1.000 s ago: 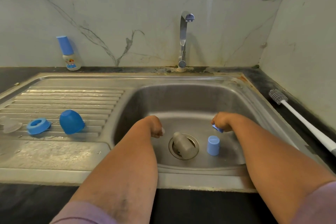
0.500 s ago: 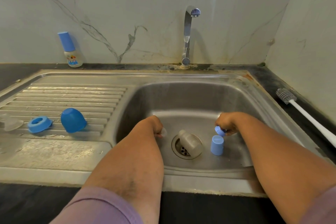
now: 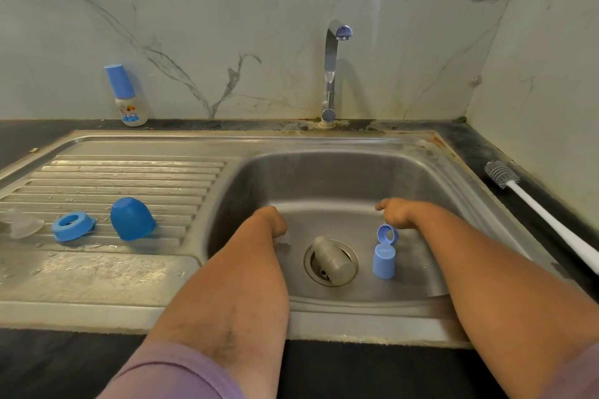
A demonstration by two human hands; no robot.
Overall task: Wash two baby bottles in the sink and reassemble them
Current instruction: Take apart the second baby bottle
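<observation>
My left hand [image 3: 274, 223] is down in the sink [image 3: 324, 142], fingers curled over a clear nipple [image 3: 283, 240] that is mostly hidden. At the right of the basin, my right hand [image 3: 397, 212] pinches a small blue screw ring [image 3: 388, 233] by its edge, just above a light-blue cap [image 3: 384, 261] standing on the basin floor. A clear bottle body [image 3: 332, 261] lies on its side over the drain. On the drainboard lie a blue dome cap [image 3: 131, 219], a blue ring [image 3: 72, 226] and a clear nipple [image 3: 22, 223]. An assembled bottle [image 3: 124, 97] stands at the wall.
The tap [image 3: 332, 71] rises behind the basin, and no water is running. A white-handled bottle brush [image 3: 547, 214] lies on the dark counter to the right of the sink. Marble walls close in the back and the right side.
My right hand has turned the small blue ring up on edge above the light-blue cap. My left hand stays over the clear nipple.
</observation>
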